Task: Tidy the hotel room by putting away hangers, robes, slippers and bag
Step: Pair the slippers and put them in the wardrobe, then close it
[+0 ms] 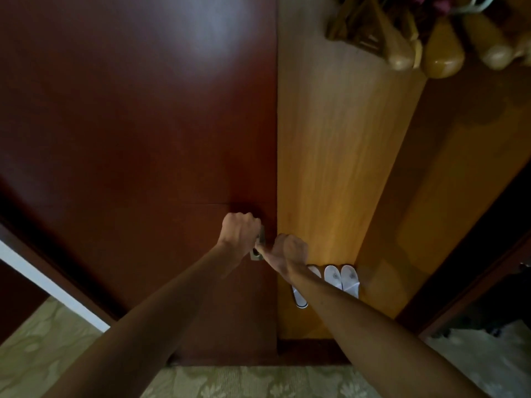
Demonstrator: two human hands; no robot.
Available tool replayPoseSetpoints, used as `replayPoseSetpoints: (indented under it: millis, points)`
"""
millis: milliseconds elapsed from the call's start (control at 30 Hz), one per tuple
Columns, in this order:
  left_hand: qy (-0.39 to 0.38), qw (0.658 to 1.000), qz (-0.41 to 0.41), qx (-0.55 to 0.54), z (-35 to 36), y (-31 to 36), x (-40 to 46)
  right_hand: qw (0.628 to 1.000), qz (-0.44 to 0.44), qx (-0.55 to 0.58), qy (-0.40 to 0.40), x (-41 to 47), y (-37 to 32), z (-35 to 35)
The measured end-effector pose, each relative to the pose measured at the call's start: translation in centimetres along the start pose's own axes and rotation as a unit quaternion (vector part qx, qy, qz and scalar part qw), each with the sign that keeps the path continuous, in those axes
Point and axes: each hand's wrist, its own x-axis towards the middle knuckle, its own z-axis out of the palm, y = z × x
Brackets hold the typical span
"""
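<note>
Head view looks steeply down the front of a wardrobe whose dark red-brown door (138,116) covers the left half, while the right half stands open onto a honey-coloured wooden interior (339,156). Inside that open compartment, on its floor, white slippers (342,278) lie side by side with toes toward the back panel; two are fully seen and a third is partly hidden under the right forearm. High in the same compartment, at the top right of the frame, a cluster of pale wooden hangers (425,38) hangs close together, with a thin white hanger (471,5) among them. No robe or bag can be made out; a pale, blurred shape lies at the lower right, too unclear to name.

Left hand (240,232) is curled into a fist around the metal handle (257,249) near the door's right edge. Right hand (287,251) is also curled shut just beside it, its fingers at the door's edge and touching the lower part of the handle; whether it grips the handle or the door edge cannot be told.

The door's vertical edge runs straight down the middle of the frame, meeting the lit interior. A dark frame edge closes the compartment on the right. Patterned pale green carpet (258,383) spreads along the bottom, and a white strip (43,282) angles across the lower left.
</note>
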Motion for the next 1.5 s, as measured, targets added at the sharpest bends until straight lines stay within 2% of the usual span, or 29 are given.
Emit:
replayPoseSetpoints:
  millis: [467,867,1133,1333,1500]
  points:
    - [0.036,0.998,0.004,-0.052,1.2,1.6,1.6,0.998,-0.015,-0.034,0.041,2.4,2.9,1.8]
    - [0.048,0.996,0.055,-0.056,-2.7,8.9,3.6,0.997,0.03,-0.03,0.059,1.8,11.0,-2.5]
    - [0.051,0.991,0.054,-0.111,-5.4,14.1,5.4,0.996,0.055,-0.044,0.061,1.8,16.2,-5.2]
    - [0.08,0.987,0.074,-0.118,-5.0,15.3,5.7,0.995,0.068,-0.069,0.03,1.4,18.0,-6.5]
    - [0.097,0.978,0.06,-0.177,-2.9,11.2,4.3,0.998,0.029,-0.045,-0.042,0.7,14.2,-5.8]
